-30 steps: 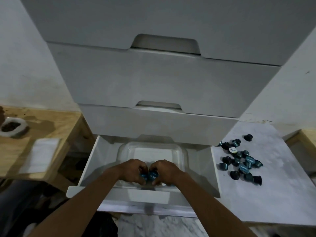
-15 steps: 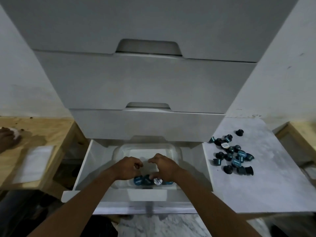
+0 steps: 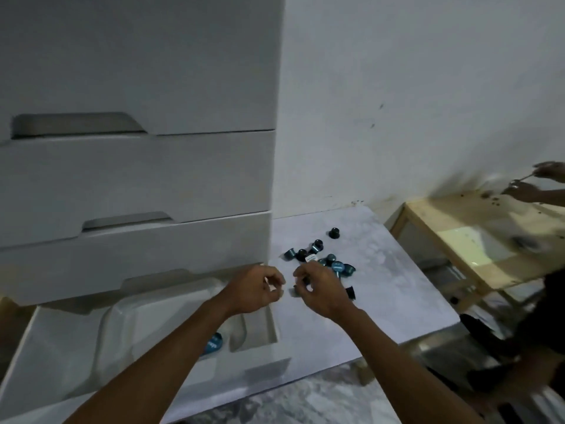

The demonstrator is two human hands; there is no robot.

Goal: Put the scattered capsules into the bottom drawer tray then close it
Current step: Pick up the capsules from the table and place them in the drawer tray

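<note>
Several dark and teal capsules [image 3: 324, 258] lie scattered on the white marbled surface [image 3: 382, 286] to the right of the drawer unit. My right hand [image 3: 319, 290] hovers over the near edge of that pile, fingers curled down among the capsules; whether it grips one is hidden. My left hand [image 3: 255, 289] is beside it, over the right wall of the open bottom drawer [image 3: 36, 347], fingers loosely apart and empty. A clear plastic tray [image 3: 146, 316] sits in the drawer. One teal capsule [image 3: 213, 344] shows in it beside my left forearm.
Two shut white drawers [image 3: 137, 179] stack above the open one. At the right stands a low wooden table [image 3: 452, 221], where another person's hands [image 3: 522, 191] are working. That person's dark clothing [image 3: 547, 319] is close to the surface's right edge.
Both hands have left the tray, where they let go of capsules, and moved right to the scattered pile. My head has turned right, so the drawer now sits at lower left.
</note>
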